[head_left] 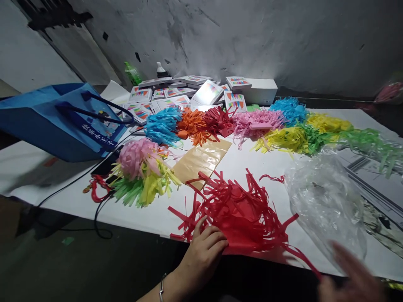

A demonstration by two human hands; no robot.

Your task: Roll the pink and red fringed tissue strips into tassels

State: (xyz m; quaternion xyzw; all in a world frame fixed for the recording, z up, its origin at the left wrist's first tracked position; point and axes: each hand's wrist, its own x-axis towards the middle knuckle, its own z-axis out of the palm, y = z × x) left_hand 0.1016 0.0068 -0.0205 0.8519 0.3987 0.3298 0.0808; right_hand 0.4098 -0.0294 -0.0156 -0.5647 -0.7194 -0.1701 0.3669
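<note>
A pile of red fringed paper (239, 209) lies at the near edge of the white table sheet (252, 167). My left hand (203, 251), with a bracelet at the wrist, rests on the pile's near left corner, fingers curled onto the paper. My right hand (354, 279) is blurred at the lower right, fingers spread, empty, just below a crumpled clear plastic bag (324, 201). A tan sheet (201, 159) lies behind the red pile.
Fringed paper heaps in pink, yellow and green (141, 172), blue (163, 123), orange (193, 126), red, pink and green run across the table. Small printed boxes (176, 94) stack at the back. A blue tote bag (63, 119) sits left, with cables and a red hook (97, 188).
</note>
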